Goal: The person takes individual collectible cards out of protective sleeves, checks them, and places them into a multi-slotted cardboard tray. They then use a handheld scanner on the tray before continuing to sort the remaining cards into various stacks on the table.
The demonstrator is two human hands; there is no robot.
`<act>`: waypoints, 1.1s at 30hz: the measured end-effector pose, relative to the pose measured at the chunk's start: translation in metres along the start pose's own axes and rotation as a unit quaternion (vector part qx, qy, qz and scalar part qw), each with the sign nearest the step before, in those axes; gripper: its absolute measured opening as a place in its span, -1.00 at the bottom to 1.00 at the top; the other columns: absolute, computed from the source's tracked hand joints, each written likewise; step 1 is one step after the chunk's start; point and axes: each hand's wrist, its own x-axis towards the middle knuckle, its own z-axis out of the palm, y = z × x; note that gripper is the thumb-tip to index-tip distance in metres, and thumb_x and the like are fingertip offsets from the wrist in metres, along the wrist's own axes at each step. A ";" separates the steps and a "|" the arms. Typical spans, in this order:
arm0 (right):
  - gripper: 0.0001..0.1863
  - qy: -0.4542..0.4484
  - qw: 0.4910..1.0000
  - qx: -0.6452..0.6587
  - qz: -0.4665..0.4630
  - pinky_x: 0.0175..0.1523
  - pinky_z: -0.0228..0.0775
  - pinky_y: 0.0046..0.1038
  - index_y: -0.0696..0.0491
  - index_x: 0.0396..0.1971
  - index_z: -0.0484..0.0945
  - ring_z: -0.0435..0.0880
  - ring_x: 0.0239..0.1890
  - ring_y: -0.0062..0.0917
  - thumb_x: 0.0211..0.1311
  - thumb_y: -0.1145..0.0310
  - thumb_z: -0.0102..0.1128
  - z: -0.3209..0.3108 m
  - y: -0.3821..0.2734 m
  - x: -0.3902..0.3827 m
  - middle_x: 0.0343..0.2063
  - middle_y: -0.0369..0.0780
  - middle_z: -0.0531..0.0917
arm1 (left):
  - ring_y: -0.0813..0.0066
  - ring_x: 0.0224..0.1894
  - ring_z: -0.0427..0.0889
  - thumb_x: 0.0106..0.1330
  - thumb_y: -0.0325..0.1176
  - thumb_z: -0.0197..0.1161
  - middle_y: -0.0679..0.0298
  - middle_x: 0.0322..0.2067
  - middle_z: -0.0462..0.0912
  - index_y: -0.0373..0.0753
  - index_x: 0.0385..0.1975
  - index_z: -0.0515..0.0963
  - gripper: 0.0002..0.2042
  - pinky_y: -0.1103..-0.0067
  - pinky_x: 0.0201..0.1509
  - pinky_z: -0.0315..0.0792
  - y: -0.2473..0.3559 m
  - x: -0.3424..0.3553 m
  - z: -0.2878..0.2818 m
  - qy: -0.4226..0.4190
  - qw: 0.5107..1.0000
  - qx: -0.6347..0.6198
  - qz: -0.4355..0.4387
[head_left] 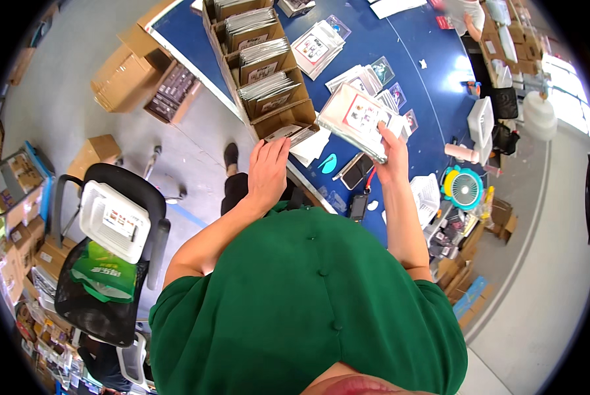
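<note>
My right hand (392, 157) grips a thick stack of flat packets in clear sleeves (349, 118), the top one printed with a red-framed picture. The stack is tilted above the blue table. At the near end of a long divided cardboard box (283, 117), my left hand (268, 170) rests with its fingers stretched out by the rim; its thumb is hidden. A few packets (293, 134) lie in that near compartment, while the farther ones hold upright rows of sleeved packets (268, 87). Beyond the held stack lie more packet piles (318, 47) and clear-cased cards (382, 68).
On the blue table (433, 99) near me lie a phone (357, 172), a teal cutter-like piece (328, 163) and a white basket (425, 197). A teal fan (464, 187) stands right. Left are a chair (110, 309) and open cartons (127, 76). Another person (469, 16) is far right.
</note>
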 end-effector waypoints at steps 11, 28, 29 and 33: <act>-0.71 0.031 0.969 -0.101 0.224 -0.49 0.40 -0.46 0.12 -0.07 0.50 0.66 -0.39 -0.55 0.28 0.33 0.23 0.055 0.011 -0.010 -0.29 -0.15 0.73 | 0.18 0.06 0.47 0.12 -0.53 0.17 0.15 -0.03 0.56 -0.36 0.03 0.55 -0.60 0.23 0.32 0.26 -0.018 -0.002 -0.002 0.020 0.997 -0.075 0.001; -0.77 0.019 0.966 -0.072 0.247 -0.50 0.51 -0.46 0.14 -0.14 0.53 0.67 -0.41 -0.41 0.31 0.33 0.16 0.039 0.037 -0.030 -0.33 -0.12 0.70 | 0.21 0.12 0.49 0.16 -0.45 0.12 0.09 0.00 0.56 -0.42 0.06 0.51 -0.58 0.30 0.41 0.21 -0.037 -0.008 -0.017 -0.046 0.994 -0.086 0.045; -0.76 0.037 0.967 -0.142 0.207 -0.48 0.54 -0.43 0.13 -0.12 0.53 0.68 -0.39 -0.41 0.32 0.31 0.15 0.052 0.038 -0.036 -0.29 -0.13 0.71 | 0.21 0.12 0.49 0.16 -0.44 0.13 0.08 0.00 0.56 -0.42 0.07 0.50 -0.57 0.30 0.41 0.21 -0.037 -0.010 -0.019 -0.040 0.994 -0.087 0.051; -0.70 0.063 0.965 -0.226 0.121 -0.44 0.69 -0.24 0.24 -0.06 0.48 0.74 -0.37 -0.25 0.34 0.34 0.07 0.085 0.053 -0.014 -0.25 -0.02 0.69 | 0.16 0.19 0.44 0.15 -0.40 0.26 0.05 0.11 0.50 -0.40 0.13 0.45 -0.50 0.27 0.41 0.20 -0.036 -0.016 -0.015 -0.039 0.993 -0.082 0.075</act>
